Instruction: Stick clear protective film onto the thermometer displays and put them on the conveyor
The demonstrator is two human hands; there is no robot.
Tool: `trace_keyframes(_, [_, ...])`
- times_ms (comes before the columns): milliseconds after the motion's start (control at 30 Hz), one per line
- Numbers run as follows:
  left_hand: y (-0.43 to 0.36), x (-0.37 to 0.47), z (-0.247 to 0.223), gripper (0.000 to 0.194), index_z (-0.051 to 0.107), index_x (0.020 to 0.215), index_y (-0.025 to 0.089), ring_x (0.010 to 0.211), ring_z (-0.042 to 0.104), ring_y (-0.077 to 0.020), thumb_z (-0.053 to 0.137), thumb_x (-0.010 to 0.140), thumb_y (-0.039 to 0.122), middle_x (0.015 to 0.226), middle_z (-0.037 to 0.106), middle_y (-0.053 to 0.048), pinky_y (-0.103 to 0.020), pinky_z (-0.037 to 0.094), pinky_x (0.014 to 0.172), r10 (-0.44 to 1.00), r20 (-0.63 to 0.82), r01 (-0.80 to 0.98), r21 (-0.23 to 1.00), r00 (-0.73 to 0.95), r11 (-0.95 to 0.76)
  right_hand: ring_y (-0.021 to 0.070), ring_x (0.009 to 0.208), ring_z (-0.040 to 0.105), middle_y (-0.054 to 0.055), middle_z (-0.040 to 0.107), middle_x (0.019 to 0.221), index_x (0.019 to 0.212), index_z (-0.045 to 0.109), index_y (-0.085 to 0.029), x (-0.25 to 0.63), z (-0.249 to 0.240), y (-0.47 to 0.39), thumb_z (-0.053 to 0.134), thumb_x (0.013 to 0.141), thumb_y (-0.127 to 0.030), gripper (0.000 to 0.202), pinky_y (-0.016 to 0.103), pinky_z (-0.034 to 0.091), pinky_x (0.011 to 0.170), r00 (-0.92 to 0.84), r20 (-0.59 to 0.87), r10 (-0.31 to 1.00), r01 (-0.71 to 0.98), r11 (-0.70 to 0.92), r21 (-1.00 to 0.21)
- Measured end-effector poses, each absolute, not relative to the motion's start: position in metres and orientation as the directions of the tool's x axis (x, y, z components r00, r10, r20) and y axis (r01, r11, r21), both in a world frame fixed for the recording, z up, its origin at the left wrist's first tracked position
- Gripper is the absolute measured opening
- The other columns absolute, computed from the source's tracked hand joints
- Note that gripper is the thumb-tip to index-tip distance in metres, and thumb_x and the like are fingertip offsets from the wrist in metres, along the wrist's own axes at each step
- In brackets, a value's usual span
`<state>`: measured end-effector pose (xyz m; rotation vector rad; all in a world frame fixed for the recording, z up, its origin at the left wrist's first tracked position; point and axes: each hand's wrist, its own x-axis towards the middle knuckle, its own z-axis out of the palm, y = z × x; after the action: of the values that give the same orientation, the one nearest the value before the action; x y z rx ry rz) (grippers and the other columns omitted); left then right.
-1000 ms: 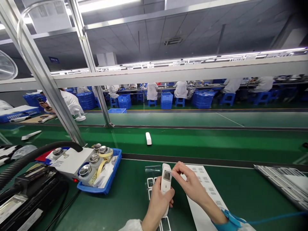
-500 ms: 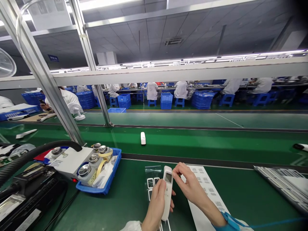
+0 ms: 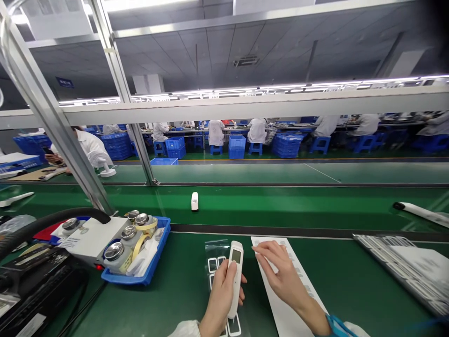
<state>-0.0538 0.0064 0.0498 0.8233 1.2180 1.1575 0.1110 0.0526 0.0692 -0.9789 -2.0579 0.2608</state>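
Note:
My left hand (image 3: 220,292) is wrapped around a slim white handheld device (image 3: 236,278), its small grey screen facing up and its rounded end pointing away from me. Over a white sheet of printed labels (image 3: 293,306) hovers my right hand (image 3: 280,271), fingers stretched out with nothing visible in them. Whether its fingertips touch the sheet I cannot tell. Beneath my left hand lies a clear film with white-framed screen covers (image 3: 212,265), partly hidden by the hand and the device.
A blue tray (image 3: 147,276) holds metal-topped bottles and tape rolls, beside a white box (image 3: 96,238) with a black hose. Beyond the bench, a green belt (image 3: 280,206) carries another white device (image 3: 194,201). Label strips (image 3: 396,267) lie at right. A metal post (image 3: 66,121) rises at left.
My right hand has left the device's upper end and moved right, over the label sheet, its fingers opening. My left hand keeps hold of the device. The view has turned slightly right.

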Motion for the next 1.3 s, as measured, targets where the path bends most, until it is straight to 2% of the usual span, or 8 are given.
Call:
trace_keyframes(100, [0.004,-0.05,0.052,0.049,0.048,0.081,0.019,0.04,0.046,-0.0059,0.058,0.073,0.067,0.064,0.055,0.004,-0.017,0.034,0.036,0.967,-0.253,-0.142,0.959,-0.037,0.245,0.0234,0.092,0.056,0.005,0.06,0.098,0.1,0.062,-0.026,0.138,0.064,0.059,0.047,0.095,-0.031,0.017,0.04,0.036,0.085,-0.207,0.526,0.825,0.535,0.546,-0.645])
trace_keyframes(267, [0.0,-0.037,0.051,0.052,0.048,0.077,0.019,0.039,0.044,-0.0059,0.061,0.068,0.069,0.061,0.053,0.004,-0.018,0.032,0.035,0.961,-0.275,-0.136,0.953,-0.008,0.272,0.0196,0.073,0.053,0.003,0.059,0.08,0.083,0.06,-0.022,0.183,0.047,0.07,0.049,0.089,-0.037,0.019,0.033,0.04,0.067,-0.162,0.3,0.94,0.527,0.339,-0.779])
trace_keyframes(367, [-0.003,-0.02,0.048,0.059,0.049,0.078,0.019,0.047,0.052,-0.0086,0.063,0.062,0.073,0.065,0.054,0.003,-0.021,0.045,0.044,0.954,-0.301,-0.197,0.934,0.016,0.298,0.0184,0.068,0.05,0.002,0.056,0.076,0.076,0.057,-0.021,0.196,0.033,0.076,0.047,0.086,-0.036,0.02,0.032,0.04,0.063,-0.163,0.228,0.96,0.562,0.28,-0.778])
trace_keyframes(433, [-0.003,-0.007,0.044,0.061,0.051,0.083,0.017,0.062,0.062,-0.0137,0.065,0.062,0.073,0.07,0.057,0.001,-0.025,0.053,0.06,0.947,-0.317,-0.246,0.916,0.044,0.318,0.0179,0.067,0.05,0.003,0.054,0.078,0.075,0.057,-0.021,0.202,0.024,0.079,0.044,0.085,-0.034,0.021,0.032,0.04,0.063,-0.157,0.229,0.961,0.568,0.278,-0.775])
trace_keyframes(500, [-0.003,0.004,0.039,0.063,0.052,0.089,0.016,0.081,0.067,-0.0193,0.067,0.061,0.071,0.081,0.062,-0.005,-0.029,0.055,0.076,0.938,-0.339,-0.278,0.896,0.075,0.346,0.0177,0.068,0.05,0.004,0.054,0.081,0.076,0.058,-0.02,0.205,0.017,0.082,0.043,0.084,-0.032,0.021,0.032,0.041,0.064,-0.159,0.226,0.961,0.568,0.277,-0.775])
trace_keyframes(567, [-0.002,0.011,0.032,0.065,0.053,0.092,0.015,0.093,0.067,-0.0235,0.069,0.06,0.07,0.095,0.064,-0.011,-0.032,0.053,0.084,0.931,-0.354,-0.29,0.885,0.092,0.365,0.0181,0.07,0.051,0.004,0.054,0.084,0.078,0.06,-0.02,0.209,0.012,0.082,0.043,0.084,-0.03,0.02,0.033,0.042,0.065,-0.171,0.218,0.961,0.565,0.277,-0.777])
trace_keyframes(767, [0.001,0.014,0.024,0.065,0.053,0.098,0.013,0.098,0.066,-0.0269,0.068,0.065,0.067,0.104,0.063,-0.016,-0.035,0.052,0.087,0.922,-0.374,-0.279,0.879,0.096,0.386,0.0204,0.078,0.053,0.005,0.053,0.085,0.078,0.064,-0.021,0.217,0.006,0.082,0.046,0.084,-0.03,0.02,0.034,0.043,0.07,-0.217,0.19,0.957,0.561,0.282,-0.779])
trace_keyframes(1300, [0.0,0.013,0.03,0.059,0.052,0.099,0.013,0.098,0.065,-0.025,0.067,0.07,0.063,0.105,0.063,-0.015,-0.036,0.052,0.089,0.918,-0.383,-0.268,0.878,0.104,0.397,0.0192,0.077,0.051,0.003,0.052,0.083,0.076,0.058,-0.021,0.219,0.008,0.09,0.047,0.08,-0.02,0.011,0.034,0.042,0.071,-0.274,0.144,0.951,0.625,0.29,-0.725])
